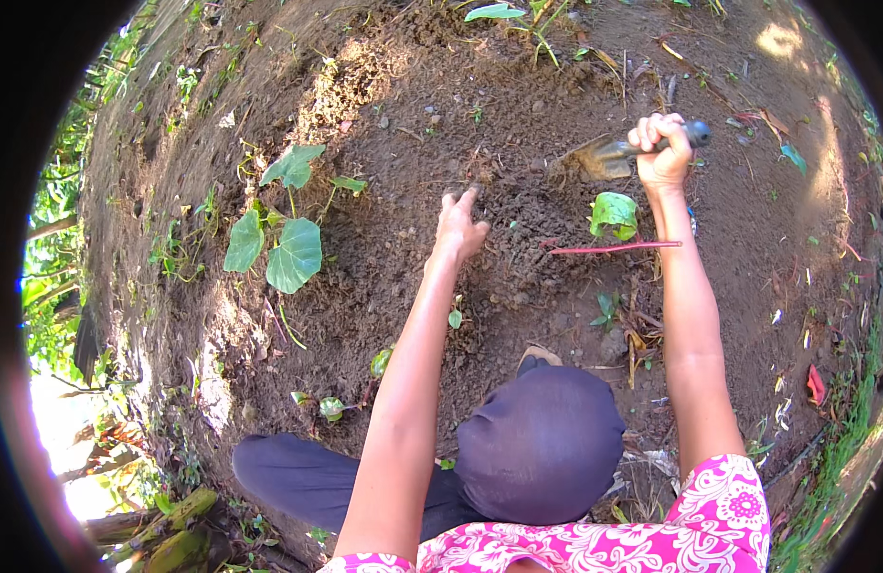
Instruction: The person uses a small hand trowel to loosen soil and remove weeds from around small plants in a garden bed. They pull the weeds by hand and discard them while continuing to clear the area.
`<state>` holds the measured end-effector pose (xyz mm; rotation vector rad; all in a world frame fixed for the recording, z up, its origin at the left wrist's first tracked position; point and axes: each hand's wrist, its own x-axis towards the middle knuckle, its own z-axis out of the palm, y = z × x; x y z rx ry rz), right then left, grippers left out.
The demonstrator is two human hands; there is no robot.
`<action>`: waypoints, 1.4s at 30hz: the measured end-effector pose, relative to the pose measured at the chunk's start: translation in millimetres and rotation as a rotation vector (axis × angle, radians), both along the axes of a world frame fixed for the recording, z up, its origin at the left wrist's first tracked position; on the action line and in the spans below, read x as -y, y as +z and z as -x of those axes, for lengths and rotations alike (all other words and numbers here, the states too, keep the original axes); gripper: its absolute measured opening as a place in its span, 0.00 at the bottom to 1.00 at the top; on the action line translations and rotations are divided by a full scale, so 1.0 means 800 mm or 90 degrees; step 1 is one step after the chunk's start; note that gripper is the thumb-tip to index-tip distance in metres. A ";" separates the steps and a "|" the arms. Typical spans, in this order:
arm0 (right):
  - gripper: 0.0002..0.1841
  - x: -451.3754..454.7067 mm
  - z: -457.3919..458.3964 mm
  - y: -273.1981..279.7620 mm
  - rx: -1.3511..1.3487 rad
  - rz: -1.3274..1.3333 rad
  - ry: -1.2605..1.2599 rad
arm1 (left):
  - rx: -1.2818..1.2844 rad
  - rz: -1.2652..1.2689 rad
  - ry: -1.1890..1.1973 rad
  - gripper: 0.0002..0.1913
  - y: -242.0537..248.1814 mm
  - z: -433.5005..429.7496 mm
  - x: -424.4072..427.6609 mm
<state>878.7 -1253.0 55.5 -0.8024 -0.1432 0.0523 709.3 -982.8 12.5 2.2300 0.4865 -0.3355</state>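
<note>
My left hand (461, 225) reaches down to the loose soil (513, 243), its fingertips at the dirt and its thumb apart. I see nothing held in it. My right hand (662, 147) is closed around the dark handle of a garden trowel (604, 159). The trowel's soil-stained metal blade points left, its tip at the edge of the dug soil. Below the blade is a red plant stem (606, 248) with a green leaf (614, 215) beside it. The stem's right end crosses in front of my right forearm.
A broad-leaved seedling (294, 247) grows to the left, and another young plant (538, 29) stands at the top. Small leafy sprouts (332, 408) lie near my bent leg (541, 444). Cut logs (172, 526) are at lower left; grass (839, 458) edges the right.
</note>
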 end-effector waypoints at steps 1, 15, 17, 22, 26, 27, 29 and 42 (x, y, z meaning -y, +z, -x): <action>0.11 -0.013 -0.005 -0.008 -0.001 0.042 -0.007 | -0.009 -0.030 -0.028 0.35 -0.004 -0.004 0.006; 0.18 -0.068 -0.017 -0.004 -0.047 0.021 0.138 | -0.053 -0.072 0.081 0.37 -0.009 0.056 0.088; 0.20 -0.082 0.000 -0.026 -0.170 0.041 0.147 | -0.044 -0.096 0.068 0.37 -0.015 0.055 0.092; 0.15 -0.063 0.009 -0.029 -0.078 0.020 0.236 | 0.049 0.002 0.071 0.36 -0.008 0.052 0.093; 0.13 -0.073 -0.025 0.045 0.005 0.063 0.319 | 0.056 0.063 0.045 0.32 0.034 0.070 0.079; 0.12 -0.083 -0.030 0.068 0.030 0.061 0.330 | 0.093 0.057 0.042 0.30 0.045 0.071 0.068; 0.09 -0.107 -0.034 0.111 0.138 0.166 0.347 | 0.134 0.058 0.024 0.25 0.061 0.069 0.042; 0.10 -0.310 0.112 0.053 0.045 0.283 0.237 | -0.137 -0.050 0.121 0.31 -0.036 0.054 -0.061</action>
